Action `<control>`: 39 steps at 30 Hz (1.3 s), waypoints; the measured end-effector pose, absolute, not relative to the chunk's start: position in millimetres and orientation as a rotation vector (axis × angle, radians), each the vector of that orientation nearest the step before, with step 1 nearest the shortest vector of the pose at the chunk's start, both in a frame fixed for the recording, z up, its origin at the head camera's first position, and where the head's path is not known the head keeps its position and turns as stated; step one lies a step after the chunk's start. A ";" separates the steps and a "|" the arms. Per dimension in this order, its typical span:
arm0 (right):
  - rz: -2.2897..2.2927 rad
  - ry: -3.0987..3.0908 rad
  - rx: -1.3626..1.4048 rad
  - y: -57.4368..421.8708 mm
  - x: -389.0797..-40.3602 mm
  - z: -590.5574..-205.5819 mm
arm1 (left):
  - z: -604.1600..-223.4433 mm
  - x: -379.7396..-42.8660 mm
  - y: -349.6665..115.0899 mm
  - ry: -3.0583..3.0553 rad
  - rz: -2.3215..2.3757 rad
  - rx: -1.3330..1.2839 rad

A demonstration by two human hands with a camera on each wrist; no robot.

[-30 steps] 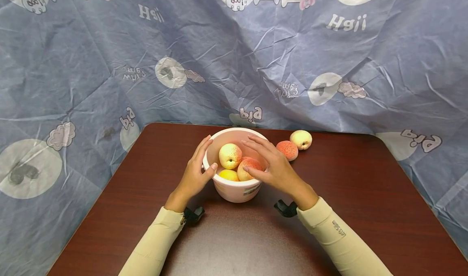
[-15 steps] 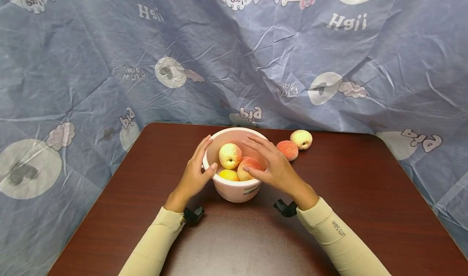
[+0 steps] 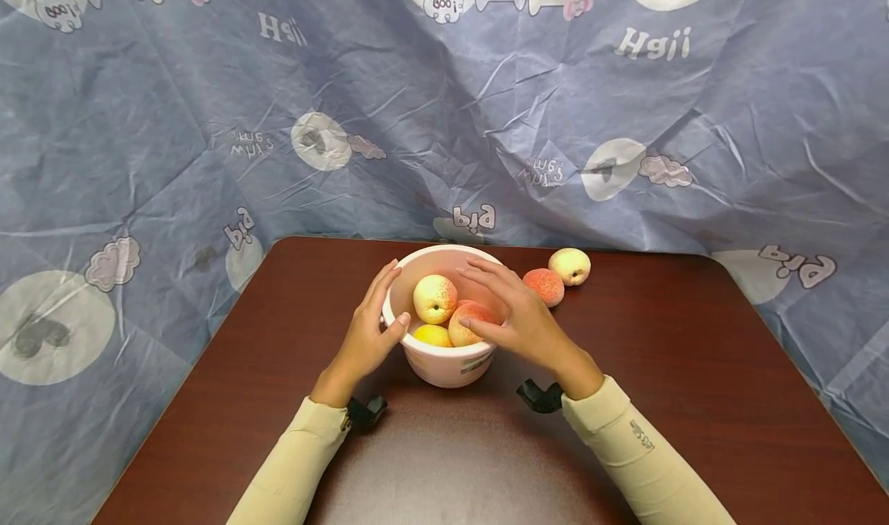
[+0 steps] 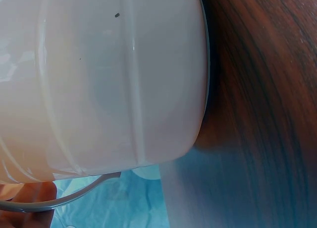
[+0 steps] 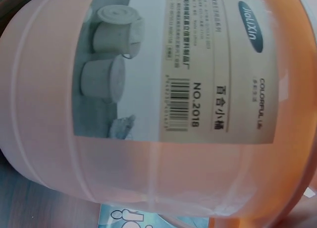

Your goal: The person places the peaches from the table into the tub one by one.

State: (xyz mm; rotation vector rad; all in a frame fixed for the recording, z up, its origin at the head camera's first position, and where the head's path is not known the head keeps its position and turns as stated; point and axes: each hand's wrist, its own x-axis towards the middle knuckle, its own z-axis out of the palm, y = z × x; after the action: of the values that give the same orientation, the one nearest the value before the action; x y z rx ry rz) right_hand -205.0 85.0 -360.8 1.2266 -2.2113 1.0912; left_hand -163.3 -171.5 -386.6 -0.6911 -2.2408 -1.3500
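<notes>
A pink plastic bucket (image 3: 444, 367) stands upright on the dark wood table in the head view. Inside it lie a pale speckled peach (image 3: 435, 299), a redder peach (image 3: 464, 328) and a yellow fruit (image 3: 432, 335). My left hand (image 3: 368, 328) holds the bucket's left side, thumb near the front rim. On the right side, my right hand (image 3: 524, 316) holds the rim, its curved fingers and thumb reaching over the opening and partly covering the redder peach. The left wrist view shows the bucket's wall (image 4: 109, 79) close up; in the right wrist view, its paper label (image 5: 178, 69) faces me.
Behind the bucket's right side, a red peach (image 3: 545, 287) and a pale peach (image 3: 569, 266) rest on the table (image 3: 660, 370). A printed blue cloth (image 3: 389, 123) hangs beyond the table's back edge. A thin bucket handle (image 4: 74, 194) shows in the left wrist view.
Both hands keep their places on the bucket, and the fruit has not moved. The head view has shifted very slightly.
</notes>
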 end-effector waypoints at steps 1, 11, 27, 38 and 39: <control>1.118 -2.210 1.220 85.3 -205.0 -360.3 | -386.7 -163.3 -171.6 -2.240 -1.349 -0.692; 1.258 -2.169 1.134 84.2 -188.1 -334.9 | -384.7 -162.4 -171.1 -2.238 -1.353 -0.690; 1.247 -2.204 0.921 103.7 -190.5 -324.4 | -386.5 -164.6 -171.0 -2.228 -1.365 -0.685; 1.283 -2.201 0.788 121.4 -203.9 -333.7 | -384.6 -162.0 -170.6 -2.253 -1.361 -0.674; 1.292 -2.205 0.780 123.0 -205.2 -334.9 | -384.5 -161.9 -170.5 -2.255 -1.359 -0.673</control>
State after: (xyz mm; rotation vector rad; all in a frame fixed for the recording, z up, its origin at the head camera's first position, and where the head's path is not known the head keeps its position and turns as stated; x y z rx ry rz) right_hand -205.2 123.0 -334.9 0.7797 -2.2055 1.2915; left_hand -161.9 -170.5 -384.5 -0.6727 -2.2546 -1.3587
